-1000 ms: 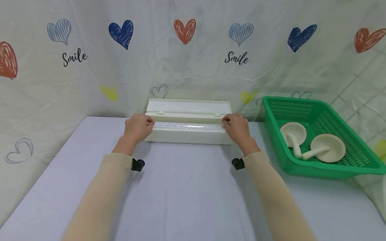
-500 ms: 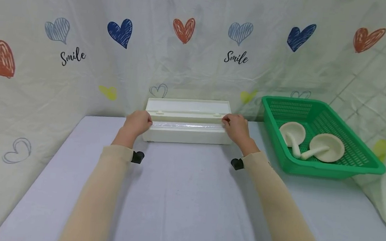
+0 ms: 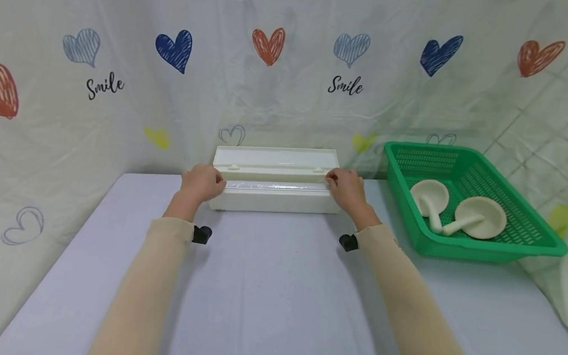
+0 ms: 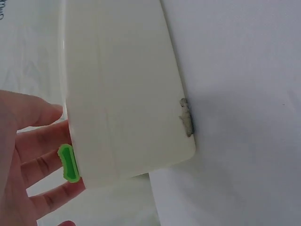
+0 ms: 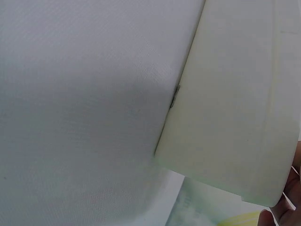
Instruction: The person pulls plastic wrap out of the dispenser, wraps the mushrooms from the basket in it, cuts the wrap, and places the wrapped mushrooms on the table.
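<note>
A white cling film dispenser stands at the back of the table, its lid raised. Shiny clear cling film shows along the opening. My left hand is at the left end, thumb and forefinger pinched together at the film's edge. The right hand pinches likewise at the right end, where a thin line of film shows by the fingertips. In the left wrist view, the thumb and fingers lie along the top edge of the box beside a green slider. The right wrist view mostly hides the fingers behind the box.
A green plastic basket stands on the right of the table with two cream-coloured, spoon-like utensils in it. A white cloth covers the table. A printed curtain hangs right behind the dispenser.
My left hand has shifted slightly at the dispenser's left end. The right hand stays put, and the view drifts a little.
</note>
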The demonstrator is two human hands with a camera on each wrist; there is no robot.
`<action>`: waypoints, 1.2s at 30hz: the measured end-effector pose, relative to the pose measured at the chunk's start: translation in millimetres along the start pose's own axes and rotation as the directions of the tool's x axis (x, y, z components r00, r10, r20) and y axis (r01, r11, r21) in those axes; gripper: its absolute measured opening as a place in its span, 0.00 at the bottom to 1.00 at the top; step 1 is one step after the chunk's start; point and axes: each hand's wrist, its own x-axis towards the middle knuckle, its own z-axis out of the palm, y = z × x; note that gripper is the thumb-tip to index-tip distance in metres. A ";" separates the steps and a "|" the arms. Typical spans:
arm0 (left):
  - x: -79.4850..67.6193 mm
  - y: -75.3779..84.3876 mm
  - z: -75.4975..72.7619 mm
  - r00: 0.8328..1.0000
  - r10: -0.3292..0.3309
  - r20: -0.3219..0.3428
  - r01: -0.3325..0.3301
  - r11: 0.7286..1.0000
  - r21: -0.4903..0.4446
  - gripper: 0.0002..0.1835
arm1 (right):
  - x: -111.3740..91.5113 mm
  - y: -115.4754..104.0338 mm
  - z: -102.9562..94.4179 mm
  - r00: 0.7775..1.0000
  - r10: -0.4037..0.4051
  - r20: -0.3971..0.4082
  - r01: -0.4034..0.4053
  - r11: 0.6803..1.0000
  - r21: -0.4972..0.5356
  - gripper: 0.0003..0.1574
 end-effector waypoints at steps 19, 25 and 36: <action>-0.5 1.6 6.5 1.000 -0.001 -0.024 0.001 1.000 0.006 0.14 | 2.9 -1.0 4.5 0.998 0.061 0.008 -0.061 0.997 0.045 0.15; 1.0 3.5 13.5 0.997 -0.037 -0.067 0.036 0.999 -0.018 0.16 | 4.6 -3.9 5.9 0.995 0.104 -0.001 -0.104 0.994 0.036 0.16; 7.9 22.0 22.7 0.991 -0.020 -0.131 0.007 0.995 -0.099 0.13 | 5.6 -8.1 8.0 0.983 0.184 -0.021 -0.178 0.969 0.173 0.18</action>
